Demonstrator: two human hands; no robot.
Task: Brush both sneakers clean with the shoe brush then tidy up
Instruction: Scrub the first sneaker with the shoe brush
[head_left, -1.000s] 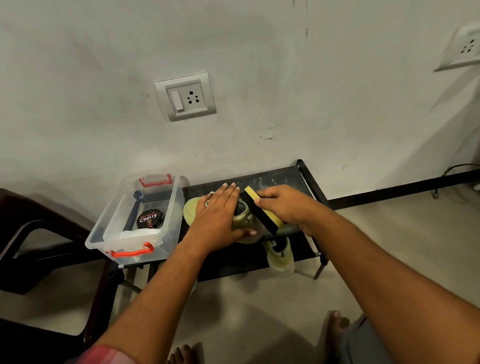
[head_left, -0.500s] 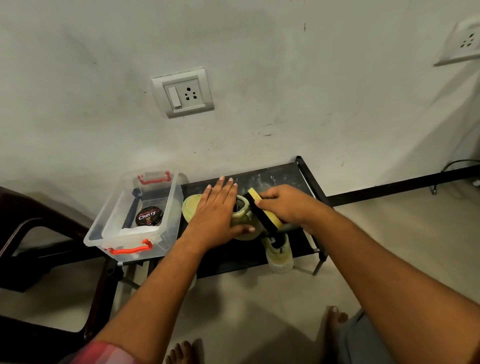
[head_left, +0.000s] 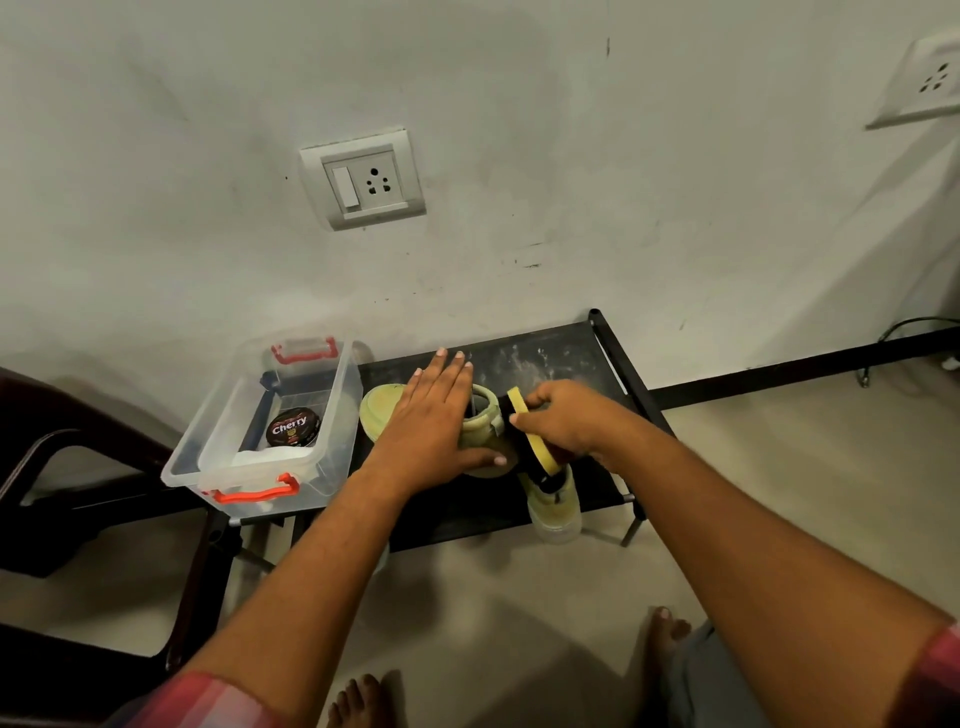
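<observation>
Two pale yellow-green sneakers lie on a low black rack. My left hand lies flat on the left sneaker, fingers straight and the thumb along its near side. My right hand grips a shoe brush with a yellow back and black bristles, held against the heel end of that sneaker. The second sneaker sits below the brush at the rack's front edge, partly hidden by it.
A clear plastic box with red handles stands on the rack's left end and holds a tin of Cherry polish and a white cloth. A dark chair is at left. My bare feet are on the floor below.
The brush in my right hand has slid up along the heel end of the sneaker. My left hand stays pressed on the shoe.
</observation>
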